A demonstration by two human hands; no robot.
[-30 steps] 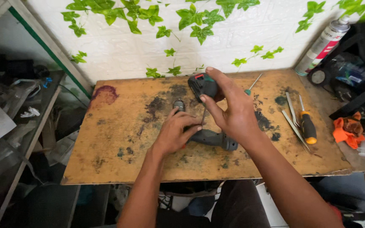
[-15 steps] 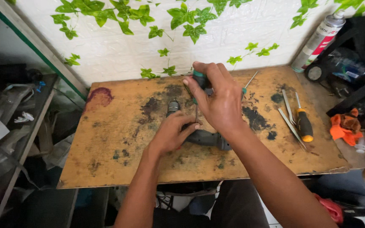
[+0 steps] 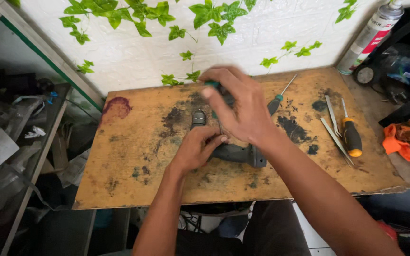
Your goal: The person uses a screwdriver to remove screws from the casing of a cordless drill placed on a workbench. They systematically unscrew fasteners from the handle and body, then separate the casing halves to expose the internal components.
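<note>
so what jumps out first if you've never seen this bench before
Two bare hands meet mid-board over a dark grey cordless drill lying on the stained, scuffed wooden board: the left hand presses on it, the right hand works above with a green-handled tool. Right of them lies an orange-and-black-handled screwdriver, and green ivy leaves trail across the white wall behind.

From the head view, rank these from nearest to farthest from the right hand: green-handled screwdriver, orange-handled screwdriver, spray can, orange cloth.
Measured from the right hand:
1. Green-handled screwdriver, just right of the hand on the board.
2. Orange-handled screwdriver, near the board's right edge.
3 and 4. Spray can, back right corner, and orange cloth, off the board's right edge: too close to call.
</note>
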